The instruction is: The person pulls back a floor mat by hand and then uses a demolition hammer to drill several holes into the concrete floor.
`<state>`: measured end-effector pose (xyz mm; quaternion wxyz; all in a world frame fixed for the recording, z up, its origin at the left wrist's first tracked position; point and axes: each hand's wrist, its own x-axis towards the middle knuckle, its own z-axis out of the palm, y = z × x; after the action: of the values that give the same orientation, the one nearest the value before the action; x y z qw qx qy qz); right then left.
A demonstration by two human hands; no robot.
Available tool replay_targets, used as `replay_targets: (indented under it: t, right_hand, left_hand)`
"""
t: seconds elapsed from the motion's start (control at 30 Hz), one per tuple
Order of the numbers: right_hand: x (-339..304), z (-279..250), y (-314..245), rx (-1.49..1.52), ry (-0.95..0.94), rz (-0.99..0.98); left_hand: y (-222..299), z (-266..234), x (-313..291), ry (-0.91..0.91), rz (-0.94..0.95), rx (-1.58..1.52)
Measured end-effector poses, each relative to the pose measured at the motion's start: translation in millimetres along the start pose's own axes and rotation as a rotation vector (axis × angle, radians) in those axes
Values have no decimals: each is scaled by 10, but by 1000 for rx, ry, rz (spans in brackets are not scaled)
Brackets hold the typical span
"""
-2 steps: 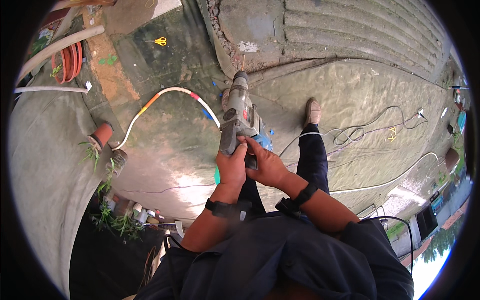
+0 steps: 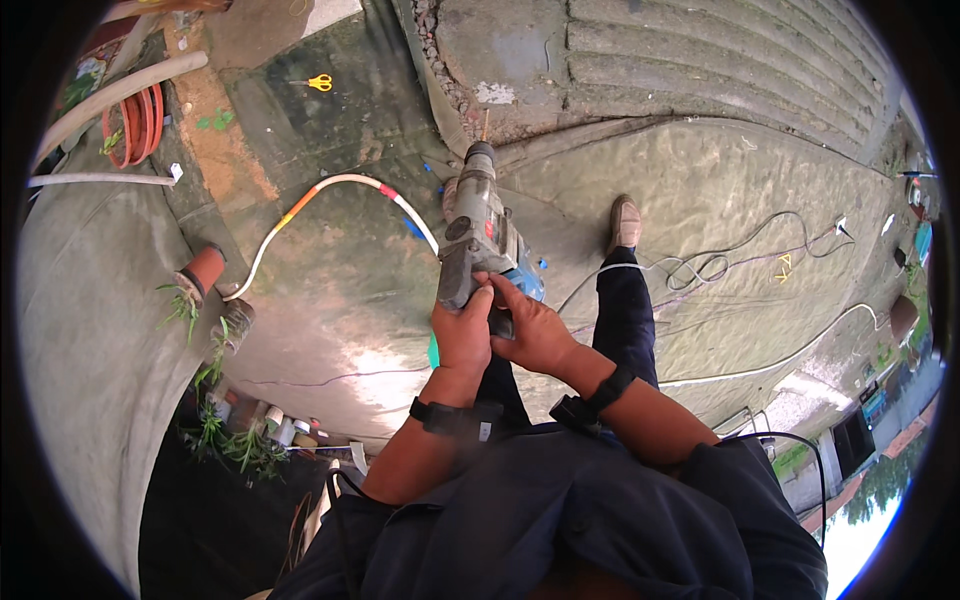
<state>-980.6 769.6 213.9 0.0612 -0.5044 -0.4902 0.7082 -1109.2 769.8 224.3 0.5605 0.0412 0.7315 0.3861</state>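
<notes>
A grey and blue hammer drill (image 2: 482, 215) is held out in front of my body, its thin drill bit (image 2: 487, 125) pointing away from me. My left hand (image 2: 463, 332) is closed around the drill's rear on the left. From the other side, my right hand (image 2: 537, 328) wraps its fingers about the rear grip, thumbs close together. The palms and some fingertips are hidden behind the tool. A white hose (image 2: 347, 179) with orange and red bands arcs over the ground to the left of the drill, its right end passing behind the tool.
Yellow-handled scissors (image 2: 320, 83) lie on the ground at far left. A tipped terracotta pot (image 2: 203, 272) is at left, near a coiled orange hose (image 2: 150, 125). Grey cable (image 2: 715, 268) loops over the ground on the right. Concrete steps (image 2: 720, 60) rise at the far right.
</notes>
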Motion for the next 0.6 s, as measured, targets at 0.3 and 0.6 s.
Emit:
replay_targets:
  t: [0.3,0.6]
  right_hand:
    - [-2,10,6,20,-9,-4]
    - [-37,30,5,38,12,22]
  left_hand:
    - [31,37,-26,-17,15,17]
    - [-1,-20,-37,-52,-1,99]
